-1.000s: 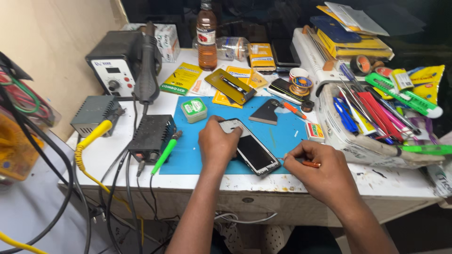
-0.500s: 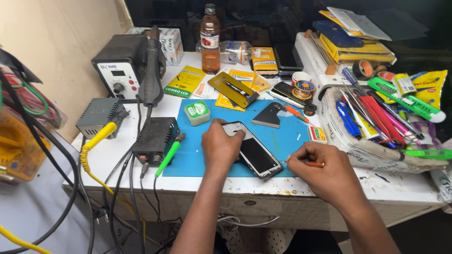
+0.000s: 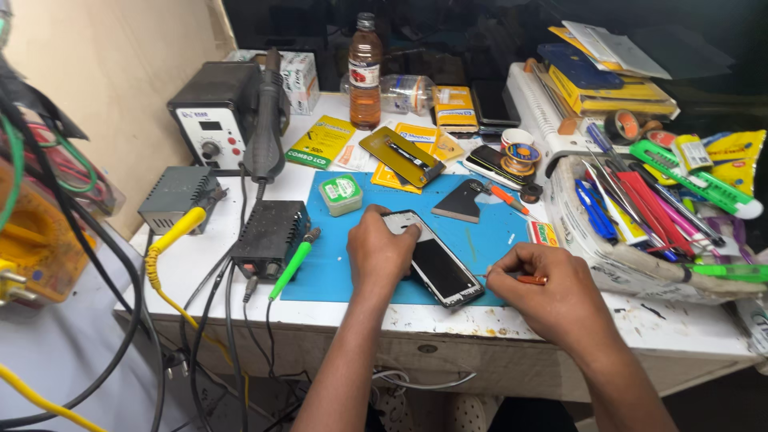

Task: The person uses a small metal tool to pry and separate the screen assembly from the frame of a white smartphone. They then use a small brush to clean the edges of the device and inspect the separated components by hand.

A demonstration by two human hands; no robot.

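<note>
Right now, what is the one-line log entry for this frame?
left hand: pressing down black-screened phone | right hand: pinching orange-handled tool beside phone | surface: blue work mat
</note>
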